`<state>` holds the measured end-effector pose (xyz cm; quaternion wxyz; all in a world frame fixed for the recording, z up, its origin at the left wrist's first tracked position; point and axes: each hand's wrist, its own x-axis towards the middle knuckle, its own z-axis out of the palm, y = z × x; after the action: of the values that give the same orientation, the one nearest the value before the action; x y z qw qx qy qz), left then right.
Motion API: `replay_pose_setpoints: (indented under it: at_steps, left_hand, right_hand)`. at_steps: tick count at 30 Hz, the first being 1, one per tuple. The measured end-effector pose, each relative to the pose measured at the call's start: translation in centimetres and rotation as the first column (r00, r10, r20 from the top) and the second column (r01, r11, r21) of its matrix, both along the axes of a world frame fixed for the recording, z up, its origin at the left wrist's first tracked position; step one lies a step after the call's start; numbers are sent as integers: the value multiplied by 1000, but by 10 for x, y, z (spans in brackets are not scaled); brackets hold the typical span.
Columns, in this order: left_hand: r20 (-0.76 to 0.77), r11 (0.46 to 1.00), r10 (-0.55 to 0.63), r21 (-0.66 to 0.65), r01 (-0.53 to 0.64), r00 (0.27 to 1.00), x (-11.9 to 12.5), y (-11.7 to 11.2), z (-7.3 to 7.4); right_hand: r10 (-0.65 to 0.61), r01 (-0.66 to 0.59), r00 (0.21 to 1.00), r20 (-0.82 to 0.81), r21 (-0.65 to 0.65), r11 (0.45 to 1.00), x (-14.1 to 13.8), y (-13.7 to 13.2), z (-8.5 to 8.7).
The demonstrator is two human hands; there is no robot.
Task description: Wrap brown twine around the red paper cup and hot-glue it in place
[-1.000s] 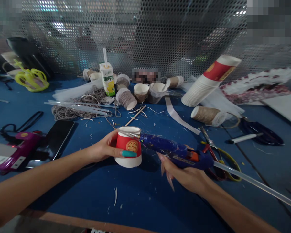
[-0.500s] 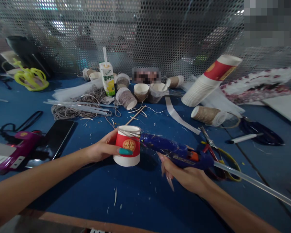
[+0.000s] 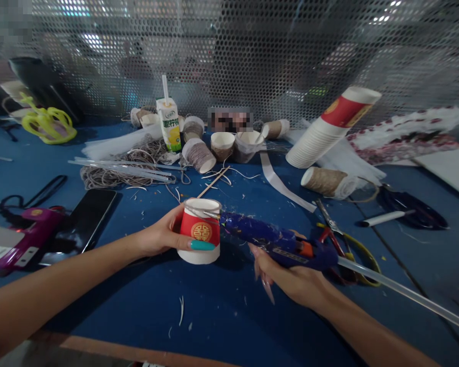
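Observation:
My left hand (image 3: 166,235) grips a red and white paper cup (image 3: 199,230) with a gold emblem, its thumb across the front. The cup appears upside down, wide end low, with a grey cord along its upper edge. In my right hand (image 3: 286,278) is a blue hot glue gun (image 3: 268,237), its metal nozzle touching or very close to the cup's upper right edge. A long clear glue stick (image 3: 401,290) sticks out of the gun's back. Behind the cup lies a thin wooden stick (image 3: 214,182). Scissors (image 3: 338,237) lie partly hidden behind the gun.
A tall leaning stack of paper cups (image 3: 321,137) stands back right. Grey cord (image 3: 115,176), spare glue sticks and a drink carton (image 3: 169,125) sit back left. Several cord-wrapped cups (image 3: 199,154) line the back. A phone (image 3: 87,216) and purple device (image 3: 26,237) lie left.
My left hand has turned the cup slightly, so its emblem sits a little further left and lower. The glue gun has stayed almost still at the cup's edge.

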<state>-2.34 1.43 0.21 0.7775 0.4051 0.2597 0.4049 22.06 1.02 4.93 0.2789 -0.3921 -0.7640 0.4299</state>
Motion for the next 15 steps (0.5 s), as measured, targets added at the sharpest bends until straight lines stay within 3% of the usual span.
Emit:
replay_pose_setpoints:
  at_steps: [15]
  left_hand:
    - [65, 1000, -7, 4, 7, 998, 1, 1, 1]
  right_hand:
    - [-33, 33, 999, 30, 5, 999, 1, -3, -1]
